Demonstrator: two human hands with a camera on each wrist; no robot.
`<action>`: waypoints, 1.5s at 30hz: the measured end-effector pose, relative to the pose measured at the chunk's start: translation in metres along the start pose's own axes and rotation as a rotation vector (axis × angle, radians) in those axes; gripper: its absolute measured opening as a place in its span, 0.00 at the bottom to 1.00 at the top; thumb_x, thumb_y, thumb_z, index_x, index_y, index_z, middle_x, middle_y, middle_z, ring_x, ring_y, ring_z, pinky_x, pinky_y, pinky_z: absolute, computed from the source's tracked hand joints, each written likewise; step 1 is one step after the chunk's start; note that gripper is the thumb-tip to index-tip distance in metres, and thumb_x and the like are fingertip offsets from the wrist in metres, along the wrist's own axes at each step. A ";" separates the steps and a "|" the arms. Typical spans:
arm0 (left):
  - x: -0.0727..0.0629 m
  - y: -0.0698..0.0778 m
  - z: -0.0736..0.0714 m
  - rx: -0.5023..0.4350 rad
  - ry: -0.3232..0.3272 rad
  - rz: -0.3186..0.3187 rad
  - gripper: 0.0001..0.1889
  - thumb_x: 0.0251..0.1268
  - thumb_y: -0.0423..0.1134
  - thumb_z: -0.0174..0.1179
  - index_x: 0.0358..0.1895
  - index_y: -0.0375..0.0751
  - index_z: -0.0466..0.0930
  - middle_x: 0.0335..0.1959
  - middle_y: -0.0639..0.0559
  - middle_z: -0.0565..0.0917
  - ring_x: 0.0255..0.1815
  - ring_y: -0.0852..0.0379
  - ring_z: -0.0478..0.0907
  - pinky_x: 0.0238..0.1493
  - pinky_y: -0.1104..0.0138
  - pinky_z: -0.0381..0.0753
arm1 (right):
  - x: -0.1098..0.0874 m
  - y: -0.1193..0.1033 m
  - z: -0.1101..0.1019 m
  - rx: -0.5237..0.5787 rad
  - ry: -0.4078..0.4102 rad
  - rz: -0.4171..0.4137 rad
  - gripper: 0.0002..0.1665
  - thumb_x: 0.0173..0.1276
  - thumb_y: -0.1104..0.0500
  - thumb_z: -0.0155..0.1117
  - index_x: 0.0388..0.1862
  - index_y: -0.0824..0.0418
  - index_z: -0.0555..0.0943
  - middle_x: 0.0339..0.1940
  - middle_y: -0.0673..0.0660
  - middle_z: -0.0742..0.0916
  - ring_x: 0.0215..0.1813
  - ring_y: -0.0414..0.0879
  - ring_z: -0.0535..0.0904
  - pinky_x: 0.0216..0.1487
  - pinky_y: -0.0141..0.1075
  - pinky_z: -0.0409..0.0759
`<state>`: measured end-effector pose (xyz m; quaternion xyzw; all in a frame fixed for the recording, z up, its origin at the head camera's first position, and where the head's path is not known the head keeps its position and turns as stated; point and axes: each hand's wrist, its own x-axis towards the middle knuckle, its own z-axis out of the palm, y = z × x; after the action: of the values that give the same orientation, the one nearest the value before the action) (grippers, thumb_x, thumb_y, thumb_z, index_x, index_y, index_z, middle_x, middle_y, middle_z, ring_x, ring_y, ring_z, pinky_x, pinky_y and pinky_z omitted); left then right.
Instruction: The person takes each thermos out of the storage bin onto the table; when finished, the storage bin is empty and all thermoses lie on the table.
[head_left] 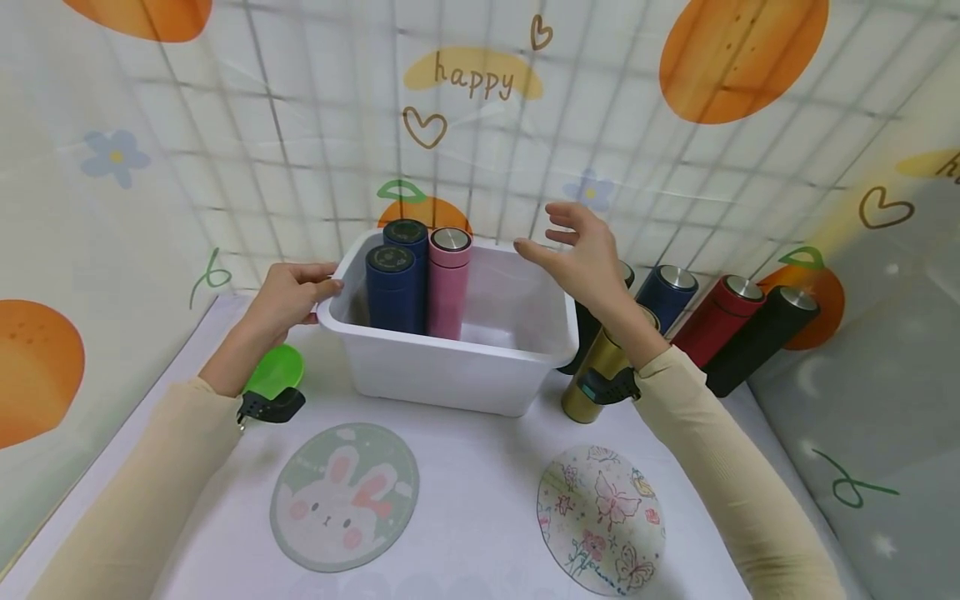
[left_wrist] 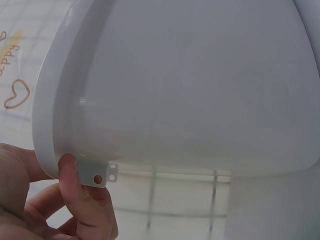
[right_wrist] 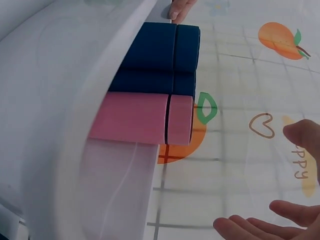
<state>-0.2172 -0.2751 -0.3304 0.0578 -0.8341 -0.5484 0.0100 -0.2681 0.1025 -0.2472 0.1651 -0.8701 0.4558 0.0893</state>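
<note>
A white plastic bin (head_left: 442, 375) stands on the table. Its left end rim is pinched between the thumb and fingers of my left hand (head_left: 288, 292); the left wrist view shows the fingers (left_wrist: 85, 205) beside a small tab under the rim. Upright in the bin's left half are a dark blue thermos bottle (head_left: 392, 292), a second blue thermos bottle (head_left: 406, 232) behind it and a pink thermos bottle (head_left: 448, 292) with a silver-topped lid. Over the bin's right end hangs my right hand (head_left: 588, 258), thumb and fingers spread apart, nothing between them.
Right of the bin stand a gold bottle (head_left: 581, 407), a blue bottle (head_left: 663, 292), a red bottle (head_left: 720, 321) and a black bottle (head_left: 765, 337). A green dish (head_left: 277, 371) lies under the left wrist. In front are a rabbit mat (head_left: 345, 500) and a butterfly mat (head_left: 600, 521).
</note>
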 end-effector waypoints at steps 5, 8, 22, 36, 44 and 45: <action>0.001 0.000 0.000 -0.001 0.001 0.001 0.25 0.73 0.40 0.58 0.71 0.40 0.72 0.64 0.36 0.77 0.48 0.50 0.79 0.36 0.68 0.84 | 0.006 -0.002 0.004 0.017 -0.004 -0.010 0.45 0.57 0.42 0.78 0.69 0.57 0.73 0.67 0.59 0.77 0.63 0.50 0.78 0.56 0.44 0.80; 0.001 0.000 0.000 -0.002 0.002 0.003 0.25 0.73 0.41 0.58 0.71 0.40 0.72 0.64 0.36 0.77 0.46 0.53 0.80 0.35 0.68 0.84 | 0.011 -0.003 0.007 0.005 -0.011 -0.006 0.45 0.58 0.42 0.77 0.69 0.59 0.72 0.67 0.60 0.77 0.62 0.51 0.79 0.57 0.44 0.80; 0.001 -0.001 -0.001 -0.040 -0.017 0.019 0.26 0.73 0.40 0.58 0.71 0.37 0.71 0.64 0.34 0.76 0.41 0.63 0.80 0.34 0.70 0.83 | 0.031 -0.003 0.021 -0.034 -0.030 0.041 0.46 0.58 0.42 0.76 0.70 0.60 0.71 0.68 0.61 0.77 0.63 0.53 0.78 0.56 0.45 0.80; 0.000 0.000 0.000 -0.028 -0.015 0.001 0.26 0.73 0.40 0.58 0.72 0.39 0.71 0.64 0.35 0.76 0.43 0.59 0.79 0.34 0.69 0.83 | 0.045 -0.005 0.036 0.000 -0.047 0.034 0.45 0.58 0.44 0.77 0.69 0.62 0.72 0.66 0.62 0.77 0.62 0.54 0.78 0.55 0.43 0.81; 0.000 0.000 0.000 -0.023 0.001 0.006 0.25 0.73 0.40 0.59 0.71 0.39 0.72 0.63 0.35 0.77 0.40 0.60 0.79 0.32 0.70 0.83 | 0.053 -0.001 0.043 -0.011 -0.058 0.053 0.45 0.58 0.44 0.77 0.69 0.62 0.72 0.66 0.62 0.78 0.62 0.54 0.78 0.56 0.43 0.80; 0.000 -0.001 0.000 -0.021 0.004 0.003 0.25 0.73 0.40 0.59 0.71 0.39 0.72 0.62 0.35 0.77 0.41 0.60 0.79 0.32 0.69 0.83 | 0.054 0.000 0.044 -0.016 -0.062 0.052 0.45 0.58 0.44 0.77 0.69 0.62 0.72 0.66 0.62 0.78 0.62 0.55 0.78 0.56 0.43 0.80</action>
<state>-0.2175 -0.2757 -0.3307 0.0574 -0.8285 -0.5569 0.0132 -0.3185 0.0548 -0.2559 0.1558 -0.8800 0.4457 0.0520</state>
